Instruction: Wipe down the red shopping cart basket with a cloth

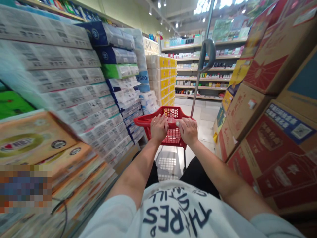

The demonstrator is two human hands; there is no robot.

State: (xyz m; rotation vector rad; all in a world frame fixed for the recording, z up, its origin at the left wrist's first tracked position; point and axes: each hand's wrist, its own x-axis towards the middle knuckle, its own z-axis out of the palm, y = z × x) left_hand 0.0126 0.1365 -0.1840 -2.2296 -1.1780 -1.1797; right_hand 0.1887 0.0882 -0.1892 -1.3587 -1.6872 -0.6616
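Observation:
A red plastic shopping cart with a lattice basket stands right in front of me, centre of the view. My left hand is closed over the near bar of the cart, left of its middle. On the same bar, a short way to the right, my right hand is wrapped too. The fingertips of both hands are partly hidden. From the cart's right side rises a thin metal pole, leaning slightly right, with a grey loop-shaped grip on it. The inside of the basket is mostly covered by the bar and hands.
Stacked packs of paper tissue line the left, with orange cartons nearer me. Yellow-and-white packs stand further along. Piled cardboard boxes wall the right. Pale floor tiles run between, towards stocked shelves at the back.

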